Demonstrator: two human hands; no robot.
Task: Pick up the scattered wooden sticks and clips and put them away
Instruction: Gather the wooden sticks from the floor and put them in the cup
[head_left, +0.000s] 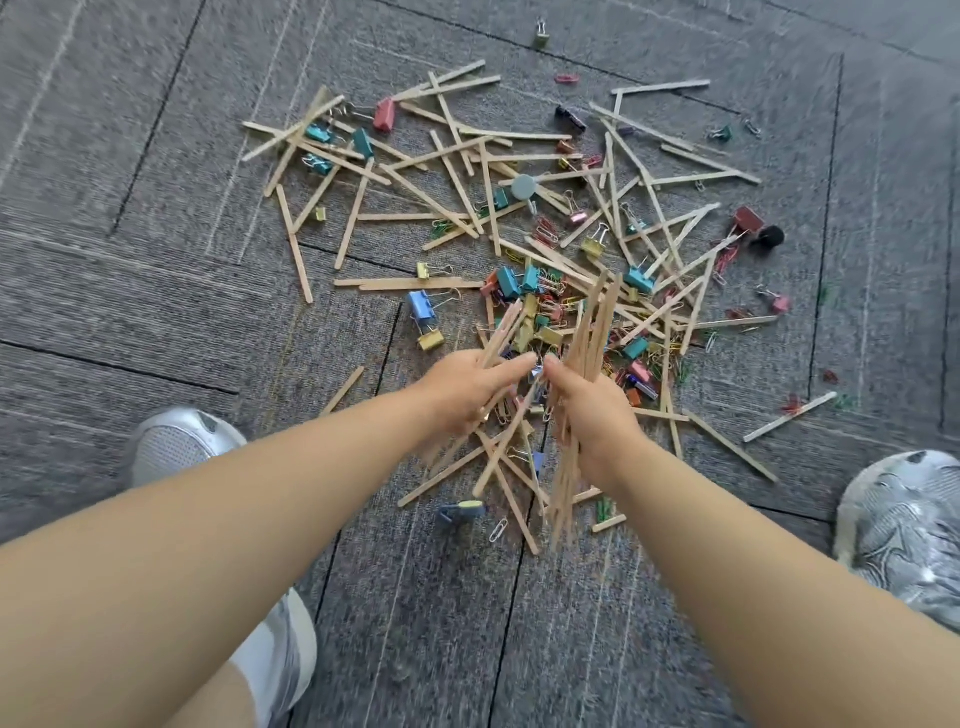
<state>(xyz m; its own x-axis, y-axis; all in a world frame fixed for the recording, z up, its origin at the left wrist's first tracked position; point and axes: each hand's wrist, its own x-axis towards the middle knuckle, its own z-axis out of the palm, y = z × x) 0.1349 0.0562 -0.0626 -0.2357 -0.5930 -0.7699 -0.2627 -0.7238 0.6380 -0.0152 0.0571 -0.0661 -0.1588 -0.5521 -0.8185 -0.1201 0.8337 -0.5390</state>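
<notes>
Low over the near-middle of the grey carpet-tile floor, both hands are clenched on stock. The left hand grips a thin sheaf of pale flat wooden sticks; the right hand grips a much thicker bundle of the same sticks, long axis near-to-far w/ tips fanned away from the person. Thumbs almost meet btwn the two grips; blur hides finger detail. Closest loose work is a criss-cross of wooden sticks on the carpet, directly under & just nearer the person than both grips, axes mostly diagonal, so prob. a wrist turn is needed to line up w/ them. It sits btwn the hands; the left one, carrying less, looks the freer to take it. Just beyond the grips lies the dense heap of coloured metal binder clips & paper clips. Past that, long sticks spread toward the far side, left-hand scatter closer to the left grip, right-hand scatter to the right. No container in view, so the put-away spot can't be told.
</notes>
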